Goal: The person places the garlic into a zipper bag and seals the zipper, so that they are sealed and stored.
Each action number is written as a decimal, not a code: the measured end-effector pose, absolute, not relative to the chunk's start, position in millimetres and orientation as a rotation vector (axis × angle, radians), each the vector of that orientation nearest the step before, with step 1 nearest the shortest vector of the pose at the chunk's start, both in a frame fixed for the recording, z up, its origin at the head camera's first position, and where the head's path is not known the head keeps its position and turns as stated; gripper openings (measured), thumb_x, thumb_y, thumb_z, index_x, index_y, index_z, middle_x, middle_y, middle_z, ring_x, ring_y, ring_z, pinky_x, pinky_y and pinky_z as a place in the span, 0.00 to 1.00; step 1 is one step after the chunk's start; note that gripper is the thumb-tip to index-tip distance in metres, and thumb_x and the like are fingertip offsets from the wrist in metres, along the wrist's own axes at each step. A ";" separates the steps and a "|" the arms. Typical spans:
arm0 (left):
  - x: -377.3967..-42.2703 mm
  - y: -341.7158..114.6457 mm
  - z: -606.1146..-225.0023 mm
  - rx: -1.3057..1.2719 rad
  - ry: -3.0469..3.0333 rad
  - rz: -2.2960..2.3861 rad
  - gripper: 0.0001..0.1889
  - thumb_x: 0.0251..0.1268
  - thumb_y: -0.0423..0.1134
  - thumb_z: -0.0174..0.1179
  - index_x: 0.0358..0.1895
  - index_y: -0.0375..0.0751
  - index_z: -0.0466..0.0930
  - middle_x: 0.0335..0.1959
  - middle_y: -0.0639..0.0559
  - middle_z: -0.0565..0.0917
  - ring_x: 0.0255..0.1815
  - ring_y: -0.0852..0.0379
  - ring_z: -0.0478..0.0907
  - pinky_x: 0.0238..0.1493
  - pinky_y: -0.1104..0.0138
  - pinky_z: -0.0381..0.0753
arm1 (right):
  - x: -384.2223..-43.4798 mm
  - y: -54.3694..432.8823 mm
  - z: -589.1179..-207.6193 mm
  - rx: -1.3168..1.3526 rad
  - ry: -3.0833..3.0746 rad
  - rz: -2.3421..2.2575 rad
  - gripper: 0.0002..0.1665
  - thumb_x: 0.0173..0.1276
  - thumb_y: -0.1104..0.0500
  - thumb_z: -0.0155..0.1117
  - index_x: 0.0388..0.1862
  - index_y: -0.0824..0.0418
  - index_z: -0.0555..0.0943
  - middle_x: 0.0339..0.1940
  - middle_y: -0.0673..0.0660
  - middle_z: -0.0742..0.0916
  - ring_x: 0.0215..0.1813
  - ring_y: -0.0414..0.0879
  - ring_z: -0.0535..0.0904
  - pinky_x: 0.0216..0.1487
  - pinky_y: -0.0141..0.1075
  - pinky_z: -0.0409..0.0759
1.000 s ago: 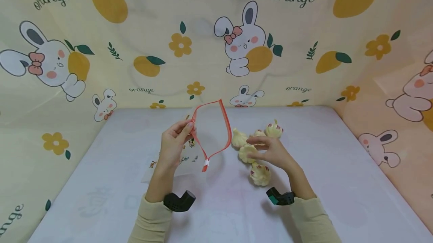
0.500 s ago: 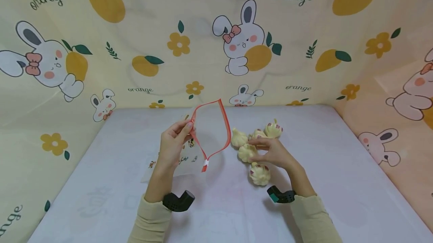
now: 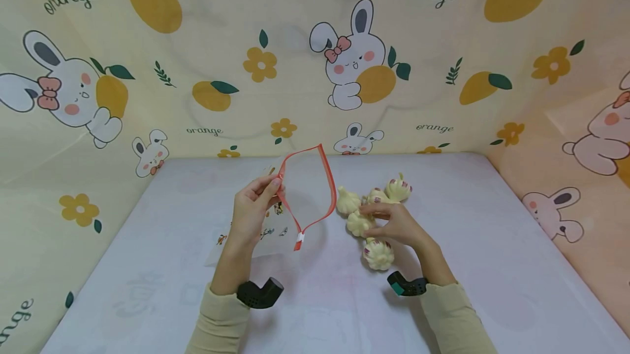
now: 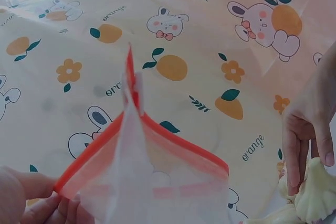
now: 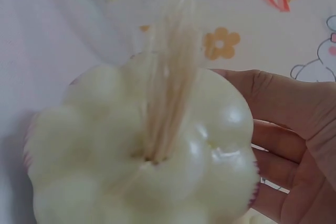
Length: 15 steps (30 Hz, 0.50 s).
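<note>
On the pale tabletop, a sheer, printed bag gapes toward seven o'clock, the left hand pinching its red rim. Toward five, the right hand, looser a second ago, now pinches one waxy, lobed garlic bulb, seemingly secured; four more bulbs lie near.

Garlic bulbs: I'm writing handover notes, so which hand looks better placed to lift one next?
Probably the right hand: it is curled at a garlic bulb, whereas the left hand is occupied gripping the red-rimmed bag.
</note>
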<state>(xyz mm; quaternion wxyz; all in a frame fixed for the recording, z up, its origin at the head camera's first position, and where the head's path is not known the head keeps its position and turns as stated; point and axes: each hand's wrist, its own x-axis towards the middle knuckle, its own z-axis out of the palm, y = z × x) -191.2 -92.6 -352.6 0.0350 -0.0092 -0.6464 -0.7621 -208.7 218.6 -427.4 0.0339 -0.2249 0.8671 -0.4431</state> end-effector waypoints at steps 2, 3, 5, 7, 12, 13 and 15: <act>-191.0 -92.6 -352.2 -0.025 -1.986 -2.341 0.14 0.71 0.36 0.55 0.52 0.29 0.77 0.26 0.63 0.83 0.32 0.66 0.79 0.45 0.76 0.84 | -208.6 218.9 -427.7 -0.689 2.669 -1.360 0.24 0.52 0.63 0.76 0.49 0.68 0.83 0.56 0.68 0.84 0.60 0.64 0.78 0.62 0.54 0.78; -191.0 -92.6 -352.1 -0.021 -1.990 -2.340 0.14 0.71 0.36 0.55 0.53 0.29 0.77 0.26 0.63 0.83 0.32 0.66 0.79 0.45 0.76 0.84 | -208.4 218.9 -427.7 -0.689 2.671 -1.358 0.24 0.52 0.63 0.76 0.49 0.68 0.83 0.56 0.68 0.84 0.60 0.64 0.78 0.62 0.54 0.78; -190.7 -92.5 -351.7 -0.019 -1.987 -2.344 0.15 0.71 0.36 0.55 0.53 0.29 0.77 0.27 0.63 0.83 0.32 0.66 0.80 0.45 0.76 0.84 | -208.3 218.7 -427.7 -0.692 2.674 -1.355 0.23 0.52 0.63 0.76 0.48 0.68 0.83 0.56 0.68 0.84 0.60 0.64 0.79 0.61 0.54 0.78; -190.2 -92.4 -351.4 -0.022 -1.985 -2.346 0.15 0.71 0.35 0.54 0.54 0.28 0.76 0.27 0.63 0.83 0.32 0.66 0.80 0.45 0.76 0.84 | -208.5 218.7 -427.9 -0.692 2.673 -1.358 0.21 0.52 0.63 0.76 0.46 0.68 0.84 0.56 0.68 0.84 0.60 0.64 0.79 0.61 0.53 0.79; -189.7 -92.3 -351.5 -0.046 -1.977 -2.348 0.16 0.71 0.35 0.54 0.54 0.26 0.75 0.27 0.63 0.83 0.32 0.66 0.79 0.45 0.76 0.84 | -208.8 219.1 -428.8 -0.689 2.658 -1.365 0.18 0.54 0.65 0.74 0.45 0.68 0.84 0.57 0.69 0.83 0.60 0.64 0.79 0.60 0.51 0.80; -189.8 -92.2 -351.6 -0.047 -1.978 -2.346 0.15 0.71 0.35 0.54 0.54 0.26 0.76 0.26 0.63 0.83 0.32 0.66 0.79 0.45 0.76 0.84 | -208.9 219.3 -429.1 -0.686 2.658 -1.361 0.18 0.54 0.66 0.74 0.45 0.68 0.84 0.57 0.69 0.83 0.60 0.64 0.79 0.60 0.51 0.80; -190.3 -92.2 -352.4 -0.050 -1.980 -2.344 0.16 0.71 0.35 0.54 0.54 0.26 0.75 0.26 0.63 0.83 0.32 0.66 0.80 0.45 0.76 0.84 | -209.1 219.5 -429.4 -0.687 2.657 -1.359 0.17 0.55 0.67 0.73 0.45 0.68 0.84 0.57 0.69 0.83 0.60 0.64 0.79 0.59 0.51 0.80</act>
